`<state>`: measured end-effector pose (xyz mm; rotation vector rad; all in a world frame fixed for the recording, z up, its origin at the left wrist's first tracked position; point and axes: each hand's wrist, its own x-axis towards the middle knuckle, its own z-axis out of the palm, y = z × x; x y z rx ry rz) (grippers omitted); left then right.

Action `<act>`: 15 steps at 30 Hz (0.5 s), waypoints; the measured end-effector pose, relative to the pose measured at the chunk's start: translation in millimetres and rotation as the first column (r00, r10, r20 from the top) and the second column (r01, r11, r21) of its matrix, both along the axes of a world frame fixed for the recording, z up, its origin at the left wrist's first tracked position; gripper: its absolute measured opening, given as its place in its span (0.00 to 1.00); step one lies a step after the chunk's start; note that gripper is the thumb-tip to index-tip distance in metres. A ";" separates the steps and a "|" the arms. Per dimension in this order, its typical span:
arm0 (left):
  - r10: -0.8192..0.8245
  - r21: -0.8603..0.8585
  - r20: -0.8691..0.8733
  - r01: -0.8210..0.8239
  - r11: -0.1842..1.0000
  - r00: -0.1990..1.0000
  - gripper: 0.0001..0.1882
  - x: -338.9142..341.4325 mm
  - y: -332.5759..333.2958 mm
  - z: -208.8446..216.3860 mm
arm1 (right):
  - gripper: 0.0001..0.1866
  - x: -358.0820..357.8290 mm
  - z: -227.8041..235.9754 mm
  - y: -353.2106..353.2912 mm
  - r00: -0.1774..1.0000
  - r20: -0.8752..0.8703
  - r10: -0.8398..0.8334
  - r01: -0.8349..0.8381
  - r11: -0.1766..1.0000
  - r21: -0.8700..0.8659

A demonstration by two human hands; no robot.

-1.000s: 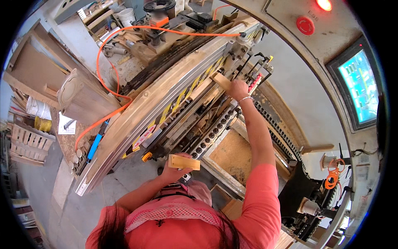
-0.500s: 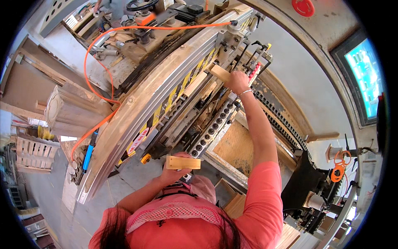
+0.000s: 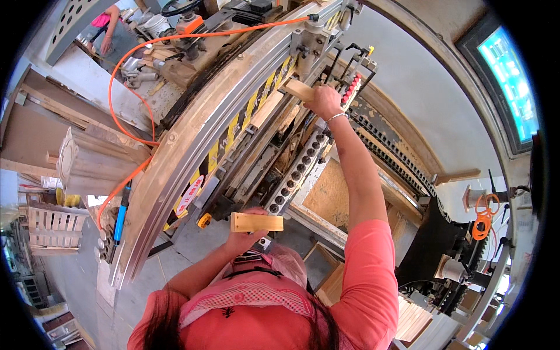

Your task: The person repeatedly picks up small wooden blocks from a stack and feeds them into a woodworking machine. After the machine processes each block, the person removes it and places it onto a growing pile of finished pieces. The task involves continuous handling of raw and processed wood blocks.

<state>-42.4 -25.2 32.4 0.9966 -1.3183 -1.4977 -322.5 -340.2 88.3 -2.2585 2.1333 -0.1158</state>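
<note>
Machinery filled the view: a long drilling machine (image 3: pixel 245 134) with a striped yellow-and-black rail (image 3: pixel 256 102) and a row of round sockets (image 3: pixel 294 175) ran away from the person, an orange hose (image 3: pixel 140 52) looping over its far side. The right hand (image 3: pixel 322 100) was stretched out to the machine, closed on a pale wood block (image 3: pixel 299 89) held against the rail (whether it already sat flat there I could not tell). The left hand (image 3: pixel 244 236) waited near the chest, closed around a second block (image 3: pixel 256 222), level and clear of the machine. To do this well, I judged, the far block needed pressing square against the rail, fingers kept off the sockets, the spare held back.
</note>
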 end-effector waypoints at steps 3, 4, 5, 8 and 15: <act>-0.034 0.017 0.075 0.032 0.999 0.997 0.23 2.8 -2.6 4.6 | 0.28 3.8 -0.7 1.2 1.000 -0.016 0.011 -0.013 0.995 -0.094; -0.050 0.017 0.100 0.048 0.999 0.994 0.23 3.8 -3.5 5.6 | 0.27 5.0 1.6 2.8 1.000 -0.018 0.010 -0.011 0.997 -0.071; -0.048 0.000 0.086 0.048 0.999 0.995 0.23 4.4 -3.2 5.6 | 0.27 4.4 4.5 5.5 1.000 -0.021 0.009 -0.010 0.999 -0.047; -0.041 -0.024 0.051 0.042 0.999 0.998 0.23 2.7 -4.3 7.4 | 0.25 4.5 9.8 8.7 0.999 -0.052 -0.001 0.001 1.000 0.011; -0.030 0.005 0.029 0.030 1.000 0.999 0.22 -1.2 -3.5 7.4 | 0.24 -3.7 -0.4 11.9 0.997 -0.083 0.007 -0.011 0.999 -0.046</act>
